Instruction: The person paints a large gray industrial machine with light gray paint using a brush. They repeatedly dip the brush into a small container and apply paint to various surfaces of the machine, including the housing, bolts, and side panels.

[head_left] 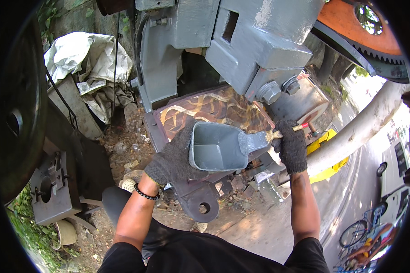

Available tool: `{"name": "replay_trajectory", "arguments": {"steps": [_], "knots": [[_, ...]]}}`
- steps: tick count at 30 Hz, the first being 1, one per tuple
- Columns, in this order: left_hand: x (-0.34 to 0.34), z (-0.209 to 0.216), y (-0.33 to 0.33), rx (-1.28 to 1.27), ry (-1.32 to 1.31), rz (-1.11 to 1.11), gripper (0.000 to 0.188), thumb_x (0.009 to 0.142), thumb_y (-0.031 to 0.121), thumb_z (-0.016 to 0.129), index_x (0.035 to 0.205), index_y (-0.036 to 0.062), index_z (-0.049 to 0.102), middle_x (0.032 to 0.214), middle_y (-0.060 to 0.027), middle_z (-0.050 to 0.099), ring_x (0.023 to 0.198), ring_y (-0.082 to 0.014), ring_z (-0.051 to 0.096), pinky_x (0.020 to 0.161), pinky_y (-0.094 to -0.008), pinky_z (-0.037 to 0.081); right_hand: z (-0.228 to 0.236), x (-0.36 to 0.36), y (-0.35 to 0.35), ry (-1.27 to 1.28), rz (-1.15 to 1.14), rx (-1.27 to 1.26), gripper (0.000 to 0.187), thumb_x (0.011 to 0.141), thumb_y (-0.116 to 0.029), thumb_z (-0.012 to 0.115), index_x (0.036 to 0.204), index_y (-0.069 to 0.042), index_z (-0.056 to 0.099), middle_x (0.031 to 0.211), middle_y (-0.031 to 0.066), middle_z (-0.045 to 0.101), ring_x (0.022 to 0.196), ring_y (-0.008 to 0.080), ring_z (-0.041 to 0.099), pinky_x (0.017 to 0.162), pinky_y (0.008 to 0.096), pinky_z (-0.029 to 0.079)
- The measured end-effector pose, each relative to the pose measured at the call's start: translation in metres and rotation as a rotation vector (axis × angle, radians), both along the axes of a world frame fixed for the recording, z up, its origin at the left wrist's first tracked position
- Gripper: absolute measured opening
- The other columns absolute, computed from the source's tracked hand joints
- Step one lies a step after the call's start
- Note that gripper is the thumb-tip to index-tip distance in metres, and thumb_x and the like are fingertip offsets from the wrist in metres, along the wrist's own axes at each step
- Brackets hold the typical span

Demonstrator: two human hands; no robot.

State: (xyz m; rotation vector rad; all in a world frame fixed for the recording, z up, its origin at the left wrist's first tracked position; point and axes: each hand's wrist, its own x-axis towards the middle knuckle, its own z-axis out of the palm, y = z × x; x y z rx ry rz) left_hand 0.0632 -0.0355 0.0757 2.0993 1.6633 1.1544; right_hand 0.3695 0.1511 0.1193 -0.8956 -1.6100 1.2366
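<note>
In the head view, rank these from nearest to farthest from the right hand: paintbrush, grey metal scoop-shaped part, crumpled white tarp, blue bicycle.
From the right hand:
1. Paintbrush, gripped in that hand.
2. Grey metal scoop-shaped part, just to its left, held by the left hand.
3. Blue bicycle, lower right.
4. Crumpled white tarp, far upper left.

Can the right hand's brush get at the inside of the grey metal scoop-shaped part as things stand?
Probably yes: the left hand holds the grey metal scoop-shaped part open side up, and the right hand has the paintbrush at its rim, unobstructed.

The left hand (173,159) holds a scoop-shaped metal part (218,146), with the right hand (290,144) and its brush (278,133) just right. The machine (241,41) stands behind; a crumpled sheet (84,59) lies far left.
</note>
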Motion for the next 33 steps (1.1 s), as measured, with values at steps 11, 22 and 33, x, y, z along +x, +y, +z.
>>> {"name": "replay_trajectory", "arguments": {"steps": [11,22,33], "knots": [[0.001,-0.004,0.003,-0.026,0.015,0.025,0.128,0.062,0.047,0.098,0.159,-0.0018,0.03,0.157,-0.0249,0.043,0.148,-0.041,0.041,0.125,-0.0465,0.032,0.013,-0.004,-0.003,-0.431,-0.036,0.367,0.027,0.086,-0.009,0.067,0.113,-0.006,0.067,0.103,0.016,0.066,0.093,0.0349,0.068,0.079,0.0446,0.055],[0.002,-0.011,0.003,0.01,0.068,0.05,0.132,0.062,0.049,0.098,0.16,-0.0024,0.027,0.159,-0.0256,0.04,0.148,-0.0425,0.04,0.124,-0.0466,0.033,0.019,-0.009,-0.002,-0.694,-0.012,0.908,0.018,0.096,-0.014,0.064,0.111,-0.004,0.067,0.102,0.0137,0.066,0.085,0.0295,0.069,0.071,0.0412,0.055],[0.003,-0.008,0.004,-0.014,0.055,0.061,0.13,0.063,0.047,0.098,0.16,-0.0024,0.028,0.157,-0.025,0.044,0.146,-0.0397,0.044,0.122,-0.0445,0.037,0.01,-0.022,0.008,-0.471,-0.07,0.718,0.025,0.103,-0.029,0.064,0.095,-0.005,0.065,0.069,0.0019,0.06,0.05,0.0106,0.058,0.048,0.0281,0.045]]}}
